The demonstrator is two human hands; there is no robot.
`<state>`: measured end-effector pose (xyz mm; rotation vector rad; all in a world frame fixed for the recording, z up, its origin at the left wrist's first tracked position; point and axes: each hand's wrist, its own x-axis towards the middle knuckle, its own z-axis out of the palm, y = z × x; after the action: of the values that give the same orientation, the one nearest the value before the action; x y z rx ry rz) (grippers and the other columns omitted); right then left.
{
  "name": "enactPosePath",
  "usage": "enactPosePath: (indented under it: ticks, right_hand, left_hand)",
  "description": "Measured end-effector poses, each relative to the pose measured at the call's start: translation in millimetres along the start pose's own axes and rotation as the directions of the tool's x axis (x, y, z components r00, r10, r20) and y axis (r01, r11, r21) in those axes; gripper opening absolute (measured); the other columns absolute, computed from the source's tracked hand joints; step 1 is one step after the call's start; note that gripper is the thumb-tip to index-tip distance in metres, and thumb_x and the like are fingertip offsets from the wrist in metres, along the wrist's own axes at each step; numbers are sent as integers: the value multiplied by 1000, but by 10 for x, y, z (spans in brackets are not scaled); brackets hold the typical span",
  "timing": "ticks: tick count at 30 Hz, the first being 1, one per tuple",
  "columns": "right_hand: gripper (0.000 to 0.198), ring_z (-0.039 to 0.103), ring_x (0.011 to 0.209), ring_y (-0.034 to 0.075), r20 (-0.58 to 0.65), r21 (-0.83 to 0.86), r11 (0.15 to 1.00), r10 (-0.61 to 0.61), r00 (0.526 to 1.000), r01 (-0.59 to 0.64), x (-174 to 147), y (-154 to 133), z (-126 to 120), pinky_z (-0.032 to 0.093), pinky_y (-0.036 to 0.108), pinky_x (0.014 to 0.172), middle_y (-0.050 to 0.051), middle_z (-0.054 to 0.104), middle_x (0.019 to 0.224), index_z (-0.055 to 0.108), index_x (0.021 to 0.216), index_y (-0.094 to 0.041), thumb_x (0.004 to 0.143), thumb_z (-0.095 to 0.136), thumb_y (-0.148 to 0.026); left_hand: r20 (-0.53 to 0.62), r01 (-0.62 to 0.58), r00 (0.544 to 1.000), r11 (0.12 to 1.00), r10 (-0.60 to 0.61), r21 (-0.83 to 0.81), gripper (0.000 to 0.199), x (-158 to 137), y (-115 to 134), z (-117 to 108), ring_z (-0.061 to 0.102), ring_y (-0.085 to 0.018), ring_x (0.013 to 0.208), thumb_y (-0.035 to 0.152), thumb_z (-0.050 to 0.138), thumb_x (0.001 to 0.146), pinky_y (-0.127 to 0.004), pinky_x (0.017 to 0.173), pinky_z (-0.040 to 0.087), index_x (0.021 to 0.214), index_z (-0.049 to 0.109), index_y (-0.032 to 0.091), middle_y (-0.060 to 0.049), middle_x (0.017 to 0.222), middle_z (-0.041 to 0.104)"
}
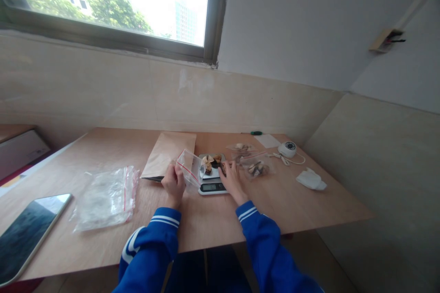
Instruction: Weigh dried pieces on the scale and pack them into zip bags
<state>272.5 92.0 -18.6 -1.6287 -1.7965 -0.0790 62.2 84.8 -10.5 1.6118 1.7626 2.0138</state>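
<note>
Handling dried pieces at scale, bag in left hand

On top plate of scale (pixel 213 187): pieces (pixel 208 162), pale and dark brown, loosely heaped. Display at near edge of scale; reading too small to make out.

At right side of scale: right hand (pixel 232 178), fingers bent over a dark piece at plate's edge. Gripped or only touched, cannot tell.

Just left of scale: left hand (pixel 174 182), closed on edge of clear bag (pixel 191 169) with red zip line. Held raised and tilted, with right end of bag overlapping scale's left edge in view. Touching scale or not, cannot tell.

Right of scale, near: two filled bags (pixel 257 168), clear, similar pieces inside, one behind the other.

Left of scale, behind left hand: brown envelope (pixel 170 153), lying flat. Farther left: flat bags (pixel 106 197), piled, red zip lines at right end. Farthest left, nearer the person: phone (pixel 30 233), screen up.

Behind scale, to the right: green screwdriver (pixel 256 133) and white card (pixel 267 140). Well right of scale: dome camera (pixel 287 148) with white cable (pixel 295 161), then crumpled tissue (pixel 311 179).

Under scale: wooden table (pixel 282 206). Beyond scale, up left: window (pixel 137 4).
</note>
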Motion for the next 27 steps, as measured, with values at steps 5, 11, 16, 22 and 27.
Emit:
enactPosePath:
  ticks: [5, 11, 16, 22, 27]
  right_hand:
    - [17, 55, 91, 25, 57, 111, 994, 16, 998, -22, 30, 102, 1, 47, 41, 83, 11, 48, 97, 55, 96, -16, 84, 44, -15]
    - [13, 56, 87, 22, -18, 341, 937, 85, 996, -74, 179, -132, -220, 47, 38, 83, 8, 54, 90, 53, 88, -19, 89, 42, -25]
    - [24, 58, 83, 18, 140, 608, 785, 35, 990, -114, 393, -694, -446, 47, 31, 76, 4, 60, 84, 56, 89, -19, 91, 45, -40]
    - [29, 58, 87, 16, 274, 517, 853, -86, 958, -71, 508, -1100, -562, 47, 31, 83, 6, 59, 101, 61, 99, -18, 73, 69, -28]
    - [21, 58, 78, 13, 125, 548, 836, -44, 991, -32, 566, -889, -558, 48, 28, 76, 5, 61, 100, 64, 98, -19, 89, 49, -32]
  left_hand:
    - [7, 16, 1000, 999, -16, 31, 32, -2, -10, 12, 36, -10, 47, 36, 37, 88, -24, 51, 28, 59, 35, 21, 5, 51, 35]
    - [1, -35, 999, 999, 35, 32, 30, -5, -22, 20, 35, -9, 45, 33, 38, 87, -24, 50, 28, 59, 34, 21, 5, 50, 35]
    - [69, -119, 991, 993, 118, 17, 31, -12, -6, 15, 35, -9, 44, 33, 38, 88, -23, 49, 28, 60, 35, 21, 6, 49, 37]
    - [68, -109, 992, 993, 107, 33, 31, -25, -28, 10, 37, -9, 44, 35, 36, 89, -23, 49, 28, 61, 36, 21, 5, 49, 39]
    - [32, -54, 998, 998, 53, 29, 30, -32, -46, 30, 37, -10, 46, 34, 36, 89, -24, 50, 28, 62, 37, 21, 5, 51, 39]
